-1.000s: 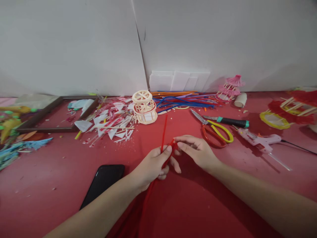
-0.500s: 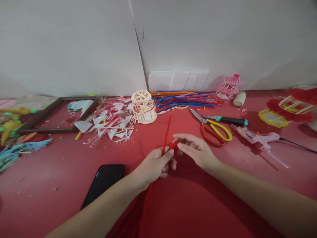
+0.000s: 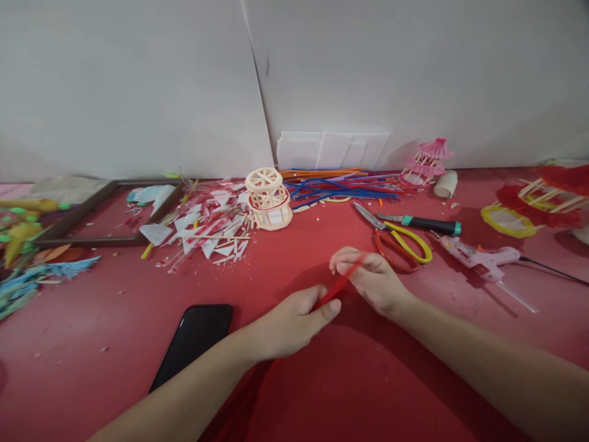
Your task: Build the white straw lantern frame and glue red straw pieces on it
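A red pipe cleaner [image 3: 338, 286] stretches between my hands over the red tabletop, slightly blurred. My left hand [image 3: 288, 322] is closed around its lower part, thumb pointing right. At the other end, the fingers of my right hand [image 3: 370, 282] pinch it, with its tip lying slanted across them. More red strands trail below my left wrist, partly hidden by the forearm. Beyond the hands stands a cream round tower of small sticks [image 3: 269, 199] with a red band. Close to my right hand lie scissors [image 3: 367, 216] with red and yellow handles.
A black phone [image 3: 193, 337] lies beside my left forearm. To the right are a utility knife [image 3: 430, 224], a pink glue gun [image 3: 488, 261] and a red-and-yellow model [image 3: 547, 199]. Coloured pipe cleaners [image 3: 340, 187] and a scrap heap [image 3: 207, 227] lie at the back, near a dark frame [image 3: 92, 243].
The pipe cleaner's upright end has swung right and now lies across my right fingers. My left hand has turned and shifted slightly right and down; my right hand has moved slightly right.
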Motion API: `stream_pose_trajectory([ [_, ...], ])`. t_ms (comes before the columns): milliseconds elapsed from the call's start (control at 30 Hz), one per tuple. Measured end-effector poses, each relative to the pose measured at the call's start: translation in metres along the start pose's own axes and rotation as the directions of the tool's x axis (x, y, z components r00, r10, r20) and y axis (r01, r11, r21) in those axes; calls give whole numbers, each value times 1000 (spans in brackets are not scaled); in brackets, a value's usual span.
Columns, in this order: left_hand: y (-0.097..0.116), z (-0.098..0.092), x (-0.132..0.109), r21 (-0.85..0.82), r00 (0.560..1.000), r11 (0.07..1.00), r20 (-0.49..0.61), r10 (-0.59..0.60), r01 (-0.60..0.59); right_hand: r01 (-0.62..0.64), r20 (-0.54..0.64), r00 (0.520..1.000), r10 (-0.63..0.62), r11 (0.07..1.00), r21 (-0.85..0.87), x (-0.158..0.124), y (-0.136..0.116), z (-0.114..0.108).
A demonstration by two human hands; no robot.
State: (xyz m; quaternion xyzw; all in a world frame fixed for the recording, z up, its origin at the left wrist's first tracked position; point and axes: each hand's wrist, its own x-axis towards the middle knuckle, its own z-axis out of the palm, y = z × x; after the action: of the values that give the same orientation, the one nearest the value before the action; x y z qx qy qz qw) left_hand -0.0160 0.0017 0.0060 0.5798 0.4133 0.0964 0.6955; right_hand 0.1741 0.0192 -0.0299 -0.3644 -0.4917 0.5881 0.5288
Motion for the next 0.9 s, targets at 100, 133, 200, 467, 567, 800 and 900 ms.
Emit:
stream_pose_trajectory([
  [100,-2,0,1,-163,998,985,-35,44,-49,-26,-23,999,28,998,48,0,4,-2],
  [133,-3,0,2,-190,998,981,-45,41,-48,-44,-5,999,45,998,55,-1,4,-3],
  [200,-4,0,4,-216,998,976,-62,19,-32,-68,44,997,66,996,57,-4,3,-2],
  [467,0,0,10,-432,894,874,-447,7,-223,-9,-123,992,23,993,118,1,1,1],
  [567,4,-7,12,-456,832,830,-554,16,-320,-65,-141,986,92,980,190,6,0,0],
  [800,10,-17,11,-589,888,771,-455,-70,-241,-251,-95,957,274,946,204,14,-34,-16],
  [900,10,-16,11,-601,904,771,-419,-80,-210,-180,-189,958,216,965,193,33,-71,-44],
])
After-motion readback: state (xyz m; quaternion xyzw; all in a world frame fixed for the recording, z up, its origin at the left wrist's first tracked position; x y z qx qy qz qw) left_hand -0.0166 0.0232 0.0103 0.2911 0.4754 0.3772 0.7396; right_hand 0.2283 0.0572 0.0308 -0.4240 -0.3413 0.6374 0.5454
